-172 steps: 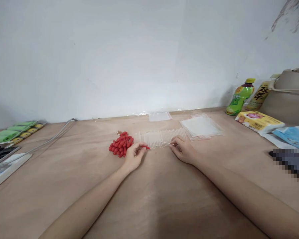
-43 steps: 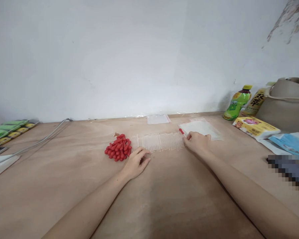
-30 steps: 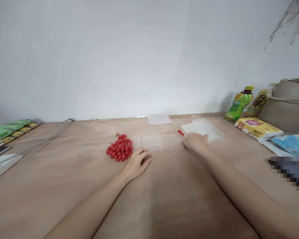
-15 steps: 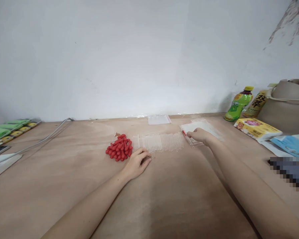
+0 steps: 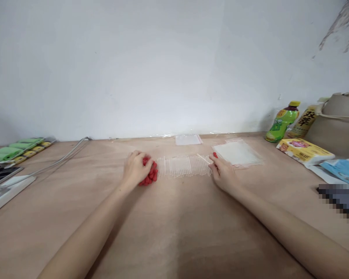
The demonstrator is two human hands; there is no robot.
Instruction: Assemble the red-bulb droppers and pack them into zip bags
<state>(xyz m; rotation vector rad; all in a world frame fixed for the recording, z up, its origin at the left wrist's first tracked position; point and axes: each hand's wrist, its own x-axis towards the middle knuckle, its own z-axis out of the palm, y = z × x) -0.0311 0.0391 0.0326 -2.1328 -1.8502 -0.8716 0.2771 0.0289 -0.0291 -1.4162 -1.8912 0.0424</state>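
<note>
My left hand (image 5: 134, 167) is over the pile of red rubber dropper bulbs (image 5: 152, 173), its thumb and fingers bent round bulbs at the top. The hand covers part of the pile. My right hand (image 5: 224, 173) pinches a thin clear dropper tube (image 5: 203, 158), which points up and to the left. A single red dropper bulb (image 5: 215, 155) shows at the right fingertips; whether it is held or just beside them I cannot tell. Between the hands, a row of clear dropper tubes (image 5: 178, 166) lies side by side on the wooden table (image 5: 163, 224).
Clear plastic bags (image 5: 238, 152) lie beyond my right hand, and a smaller bag (image 5: 188, 139) is near the wall. At right are a green bottle (image 5: 282, 122), a yellow tissue pack (image 5: 304, 150) and a beige bag (image 5: 334, 124). A grey cable (image 5: 66, 155) runs at left.
My left hand has moved from below the tube row leftward onto the red bulbs. My right hand has come back from the plastic bags toward the row's right end and now holds a tube.
</note>
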